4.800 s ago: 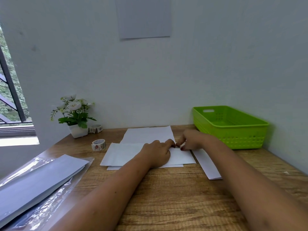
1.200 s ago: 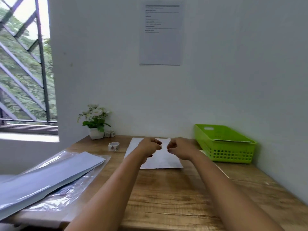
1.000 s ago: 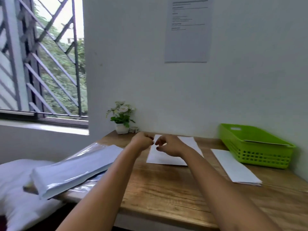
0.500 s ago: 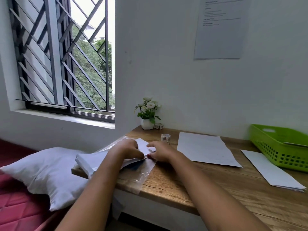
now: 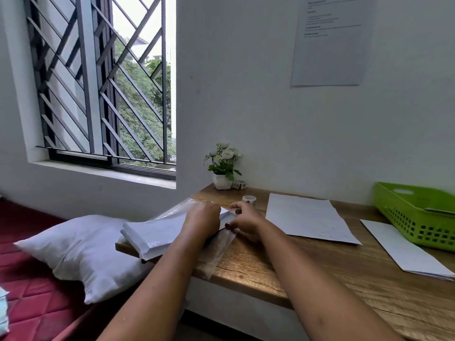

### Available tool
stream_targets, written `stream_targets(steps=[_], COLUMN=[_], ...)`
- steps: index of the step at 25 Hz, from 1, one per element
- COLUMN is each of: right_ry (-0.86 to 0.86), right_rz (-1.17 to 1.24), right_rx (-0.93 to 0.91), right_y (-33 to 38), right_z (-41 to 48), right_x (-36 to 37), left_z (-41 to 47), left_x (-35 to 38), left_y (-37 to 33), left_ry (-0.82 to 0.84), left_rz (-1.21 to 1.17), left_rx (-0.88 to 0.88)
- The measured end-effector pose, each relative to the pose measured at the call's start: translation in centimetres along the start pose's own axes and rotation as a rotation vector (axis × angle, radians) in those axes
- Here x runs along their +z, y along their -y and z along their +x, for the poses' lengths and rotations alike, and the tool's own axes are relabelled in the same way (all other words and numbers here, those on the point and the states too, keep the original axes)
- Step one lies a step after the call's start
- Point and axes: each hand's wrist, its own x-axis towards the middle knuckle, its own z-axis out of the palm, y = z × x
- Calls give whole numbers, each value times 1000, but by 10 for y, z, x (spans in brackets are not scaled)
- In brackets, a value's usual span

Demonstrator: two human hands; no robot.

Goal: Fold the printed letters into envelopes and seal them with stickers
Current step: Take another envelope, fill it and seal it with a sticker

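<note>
Envelopes point(image 5: 157, 236): a white stack inside a clear wrapper point(image 5: 218, 252), lying at the left end of the desk point(image 5: 295, 267), with its left corner overhanging the edge.

Left hand point(image 5: 203, 222): rests on the right end of the stack, back toward the camera, fingers curled downward. The fingertips are hidden, so whether they grip an envelope cannot be told.

Right hand point(image 5: 246, 222): just beside the left hand, pinching the open end of the wrapper between thumb and forefinger. A white corner shows between the two hands. Both forearms reach in from the lower edge.

Sticker roll point(image 5: 249, 199): on the desk just beyond the right hand.

Second roll point(image 5: 238, 184): at the wall, touching or just beside the flower pot point(image 5: 222, 180), which holds white blooms.

Letters point(image 5: 307, 222): flat white paper to the right of the right hand, apart from it. The print is too faint to read.

Folded sheet point(image 5: 403, 252): further right, lying just beside the basket point(image 5: 398, 212).

Basket: green and perforated, at the right end of the desk near the wall. A thin pale edge shows inside it.

Pillow point(image 5: 81, 252): white, left of the desk and below its top, on a red mattress point(image 5: 32, 291).

Window point(image 5: 103, 82): on the left wall, barred with a diagonal grille, with trees beyond.

Notice point(image 5: 330, 40): a printed sheet fixed to the wall above the desk.
</note>
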Motion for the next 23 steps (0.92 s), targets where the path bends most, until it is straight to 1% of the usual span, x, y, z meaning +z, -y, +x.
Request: stream_targets(steps=[2,4,6,7,9,10,12,14,15,16,18,20,21,22,23], right_ry=[-30,-87,-148,-147,-57,-2,39,-8,-25,-33,-13,-41,-98,-174,-286], right_rz=[72,247,443,535,678,733,837,885,872,841,755,711,702,690,647], right_rx=[-6,-21,-75,-95,-93,-89,-85,-70,-42,4,89,110,103,81,47], right_y=[0,5,14,18,21,19,6,-17,-27,-39,-62,-81,-87,-92,-97], right_z=[2,0,-5,-9,-15,-17,-16,-16,-18,-22,-33,-43,-46,-49,-50], right_x=[-1,-3,-8,-13,-27,-36,-56,-80,-93,-106,-134,-164,-177,-189,-201], left_z=[-4,-1,9,18,35,44,62,81,88,94,104,107,106,107,107], left_x=[-6,-17,-38,-49,-75,-88,-102,-105,-104,-101,-90,-69,-57,-42,-29], left_y=[-4,-12,-22,-28,-42,-52,-72,-92,-99,-106,-116,-127,-131,-135,-141], left_ry=[-77,-166,-266,-320,-409,-432,-396,-299,-269,-265,-268,-268,-226,-148,-35], left_rz=[-42,-155,-322,-420,-639,-777,-1102,-1561,-1764,-1905,-1953,-1881,-1852,-1836,-1832], left_rx=[-21,-60,-118,-149,-189,-208,-284,-344,-377,-420,-482,-553,-586,-602,-590])
